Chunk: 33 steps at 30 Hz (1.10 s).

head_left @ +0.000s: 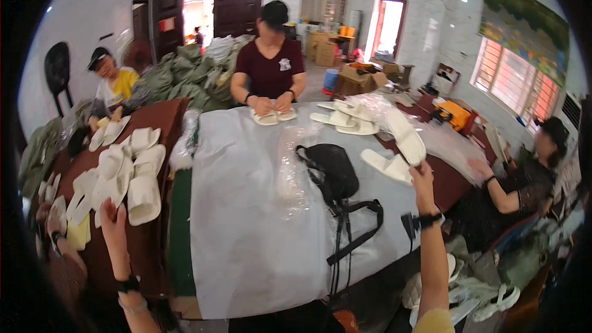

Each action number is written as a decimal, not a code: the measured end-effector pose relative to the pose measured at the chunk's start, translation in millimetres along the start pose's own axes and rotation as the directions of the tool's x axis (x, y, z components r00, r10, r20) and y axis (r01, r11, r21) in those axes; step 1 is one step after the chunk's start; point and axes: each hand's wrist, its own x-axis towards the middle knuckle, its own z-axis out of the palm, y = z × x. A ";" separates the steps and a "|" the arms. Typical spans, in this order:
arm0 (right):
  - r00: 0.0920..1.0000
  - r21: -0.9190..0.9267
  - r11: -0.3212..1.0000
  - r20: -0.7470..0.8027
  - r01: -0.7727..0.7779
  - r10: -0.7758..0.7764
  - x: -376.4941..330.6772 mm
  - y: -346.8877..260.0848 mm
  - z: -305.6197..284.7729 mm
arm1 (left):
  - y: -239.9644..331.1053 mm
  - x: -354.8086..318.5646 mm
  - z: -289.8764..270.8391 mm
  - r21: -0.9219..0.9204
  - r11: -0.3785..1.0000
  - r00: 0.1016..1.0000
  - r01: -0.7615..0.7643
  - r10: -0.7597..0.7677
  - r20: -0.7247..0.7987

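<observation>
Both hands reach out over the counter [259, 234]: the left hand [113, 217] grasps a white slipper [143, 199] beside a heap of slippers [117, 169], the right hand [422, 176] grips another white slipper [404, 137], with a black bag [333, 172] lying between them.

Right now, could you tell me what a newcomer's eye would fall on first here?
Probably the heap of white slippers on the brown table at the left, which the left hand touches. Next, the right hand raised at the right, lifting a white slipper above the grey-covered table. A black bag lies at that table's middle.
</observation>
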 end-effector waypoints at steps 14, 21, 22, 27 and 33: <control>0.346 -0.057 0.989 0.933 -0.139 0.103 -229.4 -35.5 50.7 | -15.0 75.3 -3.6 0.559 0.829 0.999 -0.031 0.021 0.025; 0.249 -0.078 0.968 0.959 -0.237 0.138 -244.4 -48.5 46.2 | -18.3 78.4 42.8 0.712 0.637 0.956 0.294 -0.208 -0.209; 0.247 -0.057 0.963 0.961 -0.263 0.125 -246.4 -45.0 43.9 | -19.6 76.6 44.4 0.700 0.675 0.953 0.232 -0.015 -0.302; 0.218 -0.137 0.931 0.951 -0.338 0.219 -252.9 -33.6 40.4 | 15.9 35.4 83.3 0.524 0.852 0.993 -0.003 0.065 -0.101; 0.190 -0.069 0.934 0.971 -0.350 0.143 -263.1 -59.4 57.4 | 8.5 4.6 110.2 0.833 0.553 0.999 0.023 -0.043 0.001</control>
